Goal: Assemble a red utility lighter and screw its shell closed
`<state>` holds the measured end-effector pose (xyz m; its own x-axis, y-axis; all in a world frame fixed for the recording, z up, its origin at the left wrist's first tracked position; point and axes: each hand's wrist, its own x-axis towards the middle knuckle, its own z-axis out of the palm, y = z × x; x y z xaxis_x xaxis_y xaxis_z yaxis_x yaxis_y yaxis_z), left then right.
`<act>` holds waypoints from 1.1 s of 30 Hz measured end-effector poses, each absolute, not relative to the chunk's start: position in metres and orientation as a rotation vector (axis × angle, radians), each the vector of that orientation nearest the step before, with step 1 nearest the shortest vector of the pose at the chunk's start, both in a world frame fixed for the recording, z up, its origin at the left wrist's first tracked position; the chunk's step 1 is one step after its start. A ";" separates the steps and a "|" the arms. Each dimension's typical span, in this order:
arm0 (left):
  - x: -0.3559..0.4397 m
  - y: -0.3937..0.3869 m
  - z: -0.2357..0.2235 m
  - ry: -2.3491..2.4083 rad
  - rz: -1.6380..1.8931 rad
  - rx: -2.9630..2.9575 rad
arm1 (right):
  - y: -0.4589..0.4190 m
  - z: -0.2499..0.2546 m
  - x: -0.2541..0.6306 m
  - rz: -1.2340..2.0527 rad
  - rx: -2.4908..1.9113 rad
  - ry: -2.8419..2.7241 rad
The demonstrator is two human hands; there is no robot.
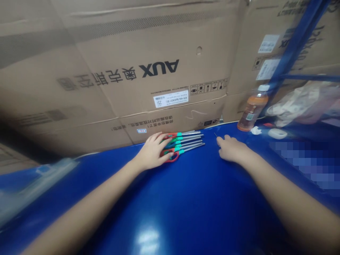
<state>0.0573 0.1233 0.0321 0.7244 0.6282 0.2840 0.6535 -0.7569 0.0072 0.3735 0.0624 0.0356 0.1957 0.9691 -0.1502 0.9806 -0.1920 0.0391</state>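
Several stick lighters (187, 141) with red and green looped handles, teal collars and thin silver barrels lie side by side on the blue tabletop, barrels pointing right. Across their handles rests my left hand (152, 152), with fingers over the far side and thumb on the near red handle, gripping the row. To the right of the barrel tips is my right hand (230, 148), apart from the lighters. Its fingers are pinched together, and a short thin dark tip (215, 134) sticks out from them; the rest of that piece is hidden.
A large AUX carton (106, 102) stands along the far table edge, beside another carton (247, 60). On the right are an orange drink bottle (253, 109), crumpled white tissue (256, 130), a white rounded object (277, 133) and plastic bags (289, 102). Clear plastic (45, 187) lies left.
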 end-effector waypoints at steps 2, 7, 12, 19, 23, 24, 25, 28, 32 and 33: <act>0.057 0.124 0.028 -1.118 -0.337 -2.837 | 0.063 0.034 0.368 -0.052 2.350 1.982; 0.060 0.137 0.025 -1.288 -0.364 -2.828 | 0.068 0.019 0.348 0.183 2.304 2.367; 0.066 0.150 0.024 -1.349 -0.423 -2.772 | 0.073 -0.003 0.337 0.265 1.976 2.843; 0.070 0.136 0.019 -1.344 -0.425 -2.765 | 0.070 -0.004 0.331 0.222 2.097 2.797; 0.066 0.109 0.015 -1.347 -0.390 -2.812 | 0.066 -0.003 0.328 0.146 2.031 2.819; 0.064 0.102 0.014 -1.357 -0.362 -2.830 | 0.065 -0.004 0.327 0.108 1.972 2.822; 0.062 0.096 0.013 -1.370 -0.325 -2.851 | 0.064 -0.004 0.325 0.074 1.923 2.815; 0.058 0.085 0.010 -1.417 -0.224 -2.894 | 0.063 -0.007 0.318 0.048 1.882 2.757; 0.058 0.094 0.006 -1.453 -0.202 -2.842 | 0.066 -0.010 0.309 0.061 1.990 2.653; 0.059 0.098 0.006 -1.469 -0.197 -2.828 | 0.067 -0.011 0.308 0.053 2.012 2.638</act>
